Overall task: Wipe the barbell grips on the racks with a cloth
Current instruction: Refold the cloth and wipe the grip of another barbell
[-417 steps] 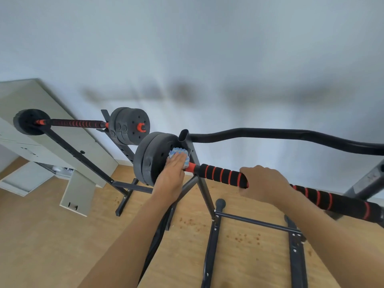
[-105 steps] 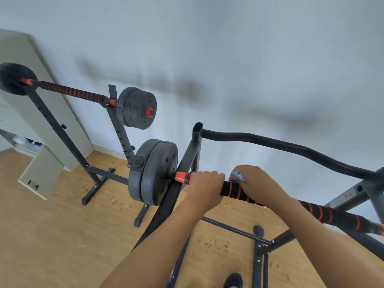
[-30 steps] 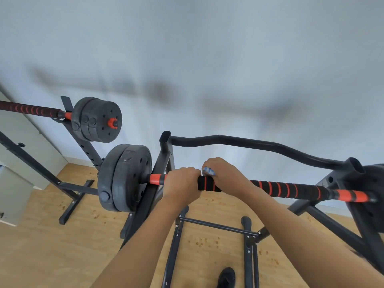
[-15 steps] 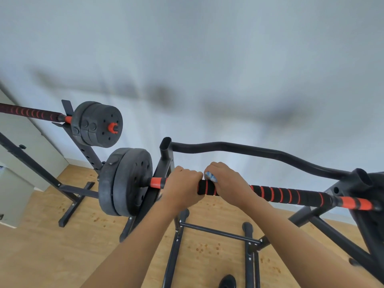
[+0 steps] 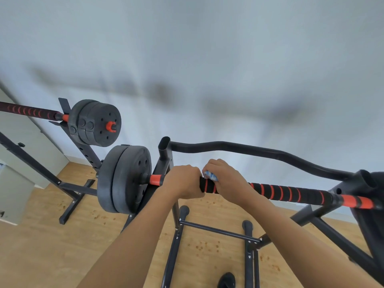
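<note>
A barbell with a black foam grip ringed in orange lies across the near black rack. My left hand grips the bar near its left end, beside the orange collar. Just to its right, my right hand holds a blue-and-white cloth wrapped against the grip; only a corner of cloth shows between the fingers. Black weight plates sit at the bar's left end.
A second barbell with plates rests on a farther rack at the left. A curved black bar runs behind the near barbell. Rack feet and crossbars spread over the wooden floor. A grey cabinet stands at the far left.
Both hands stay on the near bar's left part. Since a second ago the right hand with the cloth has shifted only slightly along the grip, and the view has tilted a little.
</note>
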A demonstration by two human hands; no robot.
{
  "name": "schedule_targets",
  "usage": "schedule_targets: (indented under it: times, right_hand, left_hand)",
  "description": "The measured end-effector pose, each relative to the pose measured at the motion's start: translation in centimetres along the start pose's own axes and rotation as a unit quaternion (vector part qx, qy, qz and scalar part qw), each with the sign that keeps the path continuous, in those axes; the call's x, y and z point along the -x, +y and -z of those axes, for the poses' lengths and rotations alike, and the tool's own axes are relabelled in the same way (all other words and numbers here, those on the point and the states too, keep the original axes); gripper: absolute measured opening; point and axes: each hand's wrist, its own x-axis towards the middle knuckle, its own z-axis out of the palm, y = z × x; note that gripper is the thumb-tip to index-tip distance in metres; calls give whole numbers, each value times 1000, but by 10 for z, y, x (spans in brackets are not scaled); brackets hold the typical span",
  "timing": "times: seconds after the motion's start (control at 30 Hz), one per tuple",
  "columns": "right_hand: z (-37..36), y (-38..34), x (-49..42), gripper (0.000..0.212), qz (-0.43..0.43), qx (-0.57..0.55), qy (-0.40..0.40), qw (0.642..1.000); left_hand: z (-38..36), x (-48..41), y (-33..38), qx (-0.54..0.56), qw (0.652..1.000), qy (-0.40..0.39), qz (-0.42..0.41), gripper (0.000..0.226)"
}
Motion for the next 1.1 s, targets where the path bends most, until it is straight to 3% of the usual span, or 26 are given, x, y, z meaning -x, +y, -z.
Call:
schedule_targets:
  times: [0.1,0.13,0.23,0.33,0.4,0.47,0.6,0.8,0.87,0.93,1.0,1.1]
  right_hand:
    - [5,4,-3,28,4,-9,-10,1000]
    - [5,6,-4,24,-1,-11,-12,1000]
    - [6,10,-8,19,-16,-15,-20,1000]
    - [6,11,-15,23,-19,-11,-25,999]
    - [5,12,-17,25,-17,-10,-28,999]
    - [5,12,-16,30,-10,-8,-26,1000]
    - [7,14,-18,36,18,-7,-22,1000]
    - [8,22,-20,32,32,5,-25,999]
    - [10,26,-20,30,36,2,-29,999]
    - [10,31,-22,26,39,-4,-28,999]
    - [10,32,-26,23,36,-4,-28,999]
    - [10,31,-32,31,32,-2,-41,999]
  left_hand:
    - [16,-10,-7,104,987,-123,-12,39]
    - [20,-10,-9,127,984,-127,-21,43]
    - [10,-4,-7,73,997,6,-39,35]
    - [-19,4,4,-25,986,165,-5,32]
    - [-25,5,7,-36,981,188,29,24]
    - [-21,1,5,-42,988,145,43,15]
    - [-8,-7,1,-52,995,85,27,19]
    - [16,-27,-4,46,994,-94,6,20]
    - [21,-30,-7,79,990,-116,-4,25]
    - [15,-25,-7,53,997,-45,-23,22]
    - [-5,-19,-2,-35,996,80,-25,20]
    - [-23,-12,11,-56,979,192,27,26]
